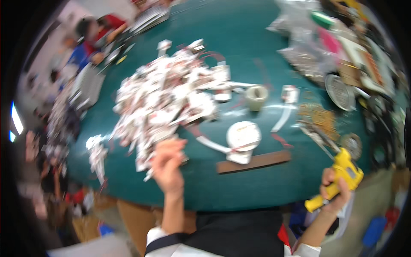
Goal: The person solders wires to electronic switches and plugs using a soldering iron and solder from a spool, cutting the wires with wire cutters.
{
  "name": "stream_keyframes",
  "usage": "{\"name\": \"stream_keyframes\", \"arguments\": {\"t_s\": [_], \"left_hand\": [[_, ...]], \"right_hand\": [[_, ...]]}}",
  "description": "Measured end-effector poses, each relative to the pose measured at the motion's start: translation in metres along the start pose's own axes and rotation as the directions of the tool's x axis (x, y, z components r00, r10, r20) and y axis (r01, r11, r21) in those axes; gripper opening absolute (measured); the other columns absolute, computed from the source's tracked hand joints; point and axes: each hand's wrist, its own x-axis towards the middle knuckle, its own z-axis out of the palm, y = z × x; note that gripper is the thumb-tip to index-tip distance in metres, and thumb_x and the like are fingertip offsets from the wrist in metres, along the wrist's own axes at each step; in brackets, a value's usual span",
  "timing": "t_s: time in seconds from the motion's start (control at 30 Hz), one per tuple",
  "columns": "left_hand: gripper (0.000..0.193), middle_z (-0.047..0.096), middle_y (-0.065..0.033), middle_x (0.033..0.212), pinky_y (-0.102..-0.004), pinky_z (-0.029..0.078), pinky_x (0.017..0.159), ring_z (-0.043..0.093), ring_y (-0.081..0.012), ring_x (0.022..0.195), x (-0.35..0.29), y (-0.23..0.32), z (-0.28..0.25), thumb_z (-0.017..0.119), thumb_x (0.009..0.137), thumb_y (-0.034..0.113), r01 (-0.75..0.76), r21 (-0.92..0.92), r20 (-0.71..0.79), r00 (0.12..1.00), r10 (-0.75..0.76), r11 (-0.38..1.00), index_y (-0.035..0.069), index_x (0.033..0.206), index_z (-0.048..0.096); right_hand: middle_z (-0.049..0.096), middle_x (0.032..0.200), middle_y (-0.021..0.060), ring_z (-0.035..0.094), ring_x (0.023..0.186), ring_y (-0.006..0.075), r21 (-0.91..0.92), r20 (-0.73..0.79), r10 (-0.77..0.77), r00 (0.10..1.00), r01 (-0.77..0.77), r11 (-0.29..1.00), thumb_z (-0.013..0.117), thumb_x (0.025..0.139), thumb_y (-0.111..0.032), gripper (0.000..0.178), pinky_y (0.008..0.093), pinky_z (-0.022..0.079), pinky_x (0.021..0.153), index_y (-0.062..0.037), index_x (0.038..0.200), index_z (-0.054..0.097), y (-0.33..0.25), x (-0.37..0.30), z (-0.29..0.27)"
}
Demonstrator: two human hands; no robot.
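Note:
My left hand is at the near edge of a large heap of white plastic parts with reddish wires. Its fingers look stretched out and apart from the thumb, though blurred, and I see nothing held in them. My right hand is wrapped around the handle of a yellow power screwdriver at the table's near right edge. The tool's tip points up and left, toward a pile of small gold-coloured screws. Between my hands a round white part with a pale strip lies beside a brown bar.
The green table also bears a pale cylinder and a small white part with a strip. Clear plastic bags and a wire-guarded round thing crowd the right side. People sit at the far left.

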Motion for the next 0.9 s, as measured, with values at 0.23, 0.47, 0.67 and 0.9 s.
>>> {"name": "stream_keyframes", "arguments": {"t_s": [0.23, 0.47, 0.67, 0.9], "left_hand": [[0.012, 0.055, -0.016, 0.089, -0.0414, 0.04, 0.092, 0.055, -0.0297, 0.096, -0.008, -0.013, -0.003, 0.05, 0.073, 0.007, 0.043, -0.073, -0.019, 0.999, -0.044, 0.996, -0.001, 0.066, 0.054], [0.008, 0.059, -0.0101, 0.098, -0.0277, 0.042, 0.083, 0.054, -0.0154, 0.091, -0.019, -0.013, 0.006, 0.067, 0.081, 0.001, 0.13, 0.139, 0.054, 0.989, -0.138, 0.982, 0.0, 0.077, 0.06], [0.007, 0.059, -0.0095, 0.101, -0.0292, 0.041, 0.086, 0.055, -0.0181, 0.095, -0.017, -0.006, 0.015, 0.067, 0.082, 0.004, 0.081, 0.275, 0.086, 0.99, -0.108, 0.958, 0.001, 0.083, 0.062], [0.029, 0.061, -0.009, 0.094, -0.0357, 0.045, 0.08, 0.058, -0.0245, 0.088, -0.018, 0.0, 0.053, 0.076, 0.069, 0.007, -0.194, 0.482, 0.296, 0.954, 0.049, 0.854, 0.004, 0.095, 0.063]], "right_hand": [[0.061, 0.091, 0.0134, 0.06, 0.077, 0.0177, -0.668, -0.214, -0.537, 0.816, 0.278, 0.69, 0.061, 0.082, -0.003, 0.061, 0.024, 0.051, 0.052, 0.0, 0.139, 0.039, -0.003, -0.032, -0.014], [0.057, 0.097, 0.014, 0.057, 0.084, 0.0314, -0.887, 0.334, -0.414, 0.847, 0.133, -0.443, 0.071, 0.06, 0.003, 0.082, 0.0382, 0.049, 0.073, -0.0077, 0.137, 0.048, 0.006, -0.024, -0.055], [0.057, 0.102, 0.0142, 0.057, 0.084, 0.0322, -0.864, 0.356, -0.336, 0.872, 0.17, -0.475, 0.069, 0.065, -0.002, 0.078, 0.0345, 0.048, 0.072, -0.005, 0.139, 0.045, -0.005, -0.029, -0.053], [0.062, 0.104, 0.0094, 0.057, 0.086, 0.0118, -0.945, 0.287, -0.531, 0.797, 0.327, -0.019, 0.058, 0.087, -0.002, 0.057, 0.024, 0.047, 0.077, 0.001, 0.14, 0.04, -0.03, -0.02, -0.004]]}}
